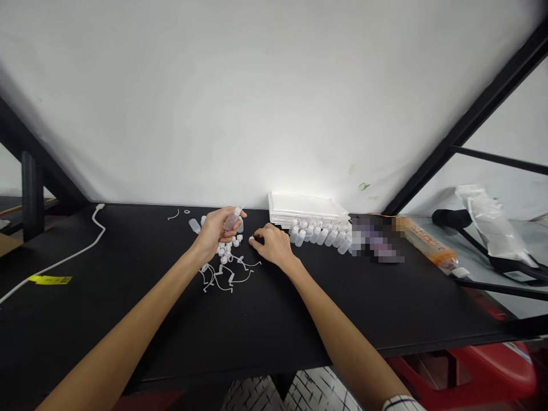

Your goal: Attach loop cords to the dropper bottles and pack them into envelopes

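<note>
In my left hand (pixel 216 229) is a small translucent plastic bottle (pixel 232 219), tilted, with a thin tip at its top. My right hand (pixel 274 245) is just above the black table, its thumb and forefinger closed on a small white cap (pixel 252 240). Between my hands lies a loose pile of white caps (pixel 225 251). Nearer to me are several thin white tubes (pixel 220 279), tangled together. Another bottle (pixel 194 226) lies left of my left hand, and more are partly hidden behind that hand.
Capped bottles (pixel 321 235) stand in rows right of my right hand, before a stack of white boards or trays (pixel 303 208). An orange bag (pixel 428 242) lies at the table's right side. A white cable (pixel 96 242) with a yellow tag (pixel 50 280) crosses the left.
</note>
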The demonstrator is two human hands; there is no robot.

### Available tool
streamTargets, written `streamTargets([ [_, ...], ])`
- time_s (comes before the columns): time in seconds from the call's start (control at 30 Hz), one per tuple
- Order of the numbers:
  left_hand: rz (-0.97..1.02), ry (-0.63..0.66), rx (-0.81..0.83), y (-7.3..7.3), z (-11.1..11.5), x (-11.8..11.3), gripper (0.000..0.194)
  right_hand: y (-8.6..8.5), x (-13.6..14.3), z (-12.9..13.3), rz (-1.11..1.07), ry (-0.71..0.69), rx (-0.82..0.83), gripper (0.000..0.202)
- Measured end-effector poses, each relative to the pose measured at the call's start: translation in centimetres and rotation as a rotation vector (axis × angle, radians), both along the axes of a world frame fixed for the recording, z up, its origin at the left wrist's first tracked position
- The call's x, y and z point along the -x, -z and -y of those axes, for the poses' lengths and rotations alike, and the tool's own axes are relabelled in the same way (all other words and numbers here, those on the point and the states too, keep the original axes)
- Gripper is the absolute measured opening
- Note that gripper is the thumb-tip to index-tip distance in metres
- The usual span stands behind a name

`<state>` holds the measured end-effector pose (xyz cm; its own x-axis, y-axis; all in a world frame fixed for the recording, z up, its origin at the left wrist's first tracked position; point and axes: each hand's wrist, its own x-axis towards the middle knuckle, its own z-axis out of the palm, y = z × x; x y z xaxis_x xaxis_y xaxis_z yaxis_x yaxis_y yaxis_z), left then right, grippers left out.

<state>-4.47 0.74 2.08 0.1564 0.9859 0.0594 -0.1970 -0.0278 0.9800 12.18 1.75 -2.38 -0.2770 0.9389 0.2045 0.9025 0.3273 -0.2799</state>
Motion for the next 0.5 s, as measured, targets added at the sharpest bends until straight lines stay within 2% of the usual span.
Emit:
streamTargets([
  [0.1,-0.016,-0.010,0.000,0.07,-0.01,-0.07,0.025,0.25,0.24,0.07,0.001,-0.015,-0.041,0.035],
  [0.33,-0.034,-0.018,0.010,0.38,-0.24,-0.13,0.023,0.50,0.64,0.43,0.071,-0.061,-0.062,0.026],
  [0.5,-0.084,-0.017,-0.003,0.86,-0.37,-0.14,0.023,-0.14,0.15,0.42,-0.108,-0.059,-0.085,0.024],
])
